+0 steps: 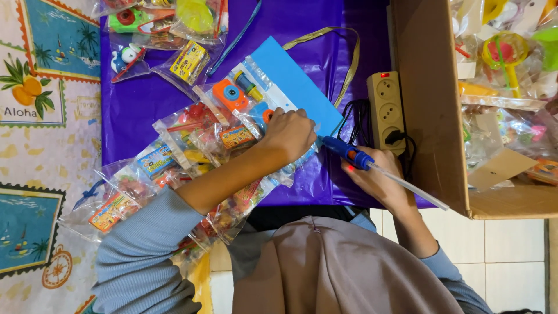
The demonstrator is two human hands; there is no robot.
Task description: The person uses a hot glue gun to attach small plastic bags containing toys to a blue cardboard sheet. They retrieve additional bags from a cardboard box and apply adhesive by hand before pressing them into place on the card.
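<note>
The left hand [289, 135] presses down on a clear plastic bag [250, 102] of small toys, fingers curled and knuckles up, pinning the bag's edge against a blue card [293, 75] that lies on the purple sheet [145, 102] covering the surface. It looks like a hold meant to keep the slippery plastic flat and steady. Inside the bag an orange toy camera [230, 94] shows through.

The right hand [375, 177] is wrapped closed around a blue glue gun [349, 154], a pale glue stick [410, 187] poking out of its back toward the person's body. The nozzle points left, right at the spot beside the left fingers, so both hands meet at that bag edge. A small red light glows at the gun's handle.

Just beyond the gun sits a beige power strip [386, 107] with its red switch lit, a black cord [354, 119] coiled beside it, close enough to keep the tool within reach.

Under the left forearm a row of more filled toy bags [151, 168] overlaps down toward the patterned tablecloth [40, 134]. On the right, an open cardboard box [430, 104] holds a heap of loose plastic toys in bags, near at hand.
</note>
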